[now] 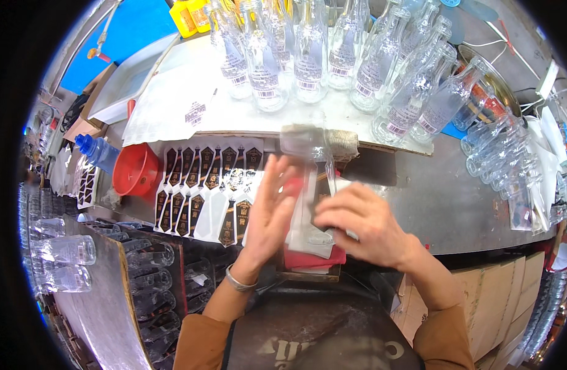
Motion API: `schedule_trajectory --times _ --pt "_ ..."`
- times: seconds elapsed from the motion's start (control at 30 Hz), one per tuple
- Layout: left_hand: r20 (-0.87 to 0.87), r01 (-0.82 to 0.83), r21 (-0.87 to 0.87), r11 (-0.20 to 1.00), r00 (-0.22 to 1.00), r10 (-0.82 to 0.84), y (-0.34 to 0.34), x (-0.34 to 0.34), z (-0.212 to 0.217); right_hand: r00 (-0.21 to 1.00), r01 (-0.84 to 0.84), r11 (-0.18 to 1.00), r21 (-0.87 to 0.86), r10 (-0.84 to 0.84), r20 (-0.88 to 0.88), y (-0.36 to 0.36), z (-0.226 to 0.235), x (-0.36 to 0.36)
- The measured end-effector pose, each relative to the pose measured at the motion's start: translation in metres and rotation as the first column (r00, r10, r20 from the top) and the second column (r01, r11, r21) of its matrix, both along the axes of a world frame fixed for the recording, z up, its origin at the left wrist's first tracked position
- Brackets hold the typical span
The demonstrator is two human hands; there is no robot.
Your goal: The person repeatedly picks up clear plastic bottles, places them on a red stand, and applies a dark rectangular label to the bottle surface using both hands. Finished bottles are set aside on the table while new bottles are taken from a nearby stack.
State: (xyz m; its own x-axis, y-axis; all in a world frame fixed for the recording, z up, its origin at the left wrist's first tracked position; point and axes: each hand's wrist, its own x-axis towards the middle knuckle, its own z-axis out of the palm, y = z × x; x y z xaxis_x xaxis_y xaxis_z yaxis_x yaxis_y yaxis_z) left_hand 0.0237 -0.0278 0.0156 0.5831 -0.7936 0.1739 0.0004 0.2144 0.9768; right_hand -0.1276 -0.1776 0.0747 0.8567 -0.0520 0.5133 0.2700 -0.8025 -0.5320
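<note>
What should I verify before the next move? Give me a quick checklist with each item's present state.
1. Left hand open: ok, fingers extended beside the blurred clear glass bottle.
2. Right hand grip secure: cannot tell; fingers curl near that bottle, contact unclear.
3. Blurred bottle's surface readable for inspection: not ok.
4. Black tie-shaped labels available on their sheet: ok, several present, with a white gap in the nearer row.
5. Standing glass bottles upright beyond the hands: ok.
6. Red plastic cup apart from both hands: ok.
</note>
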Motion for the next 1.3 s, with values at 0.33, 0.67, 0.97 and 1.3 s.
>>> schedule_trajectory --times 0.33,0.67,0.97,1.3 --pt "-0.092 -0.034 0.228 0.973 0.994 0.056 -0.019 0.017 0.007 0.853 0.485 0.788 0.379 -0.522 -0.004 -0.027 -0.011 0.03" --pt "-0.061 0.024 0.225 0.974 0.998 -0.01 -0.022 0.01 0.004 0.851 0.486 0.838 0.246 -0.518 0.084 -0.035 -0.013 0.036" --pt "0.377 0.136 0.301 0.944 0.892 -0.249 0.044 -0.011 -0.006 0.996 0.086 0.978 -0.191 -0.079 0.045 0.023 -0.003 -0.005" --pt "0.077 0.084 0.192 0.978 0.992 -0.1 0.032 -0.012 -0.01 0.938 0.263 0.964 -0.043 -0.245 0.246 -0.021 -0.003 0.025"
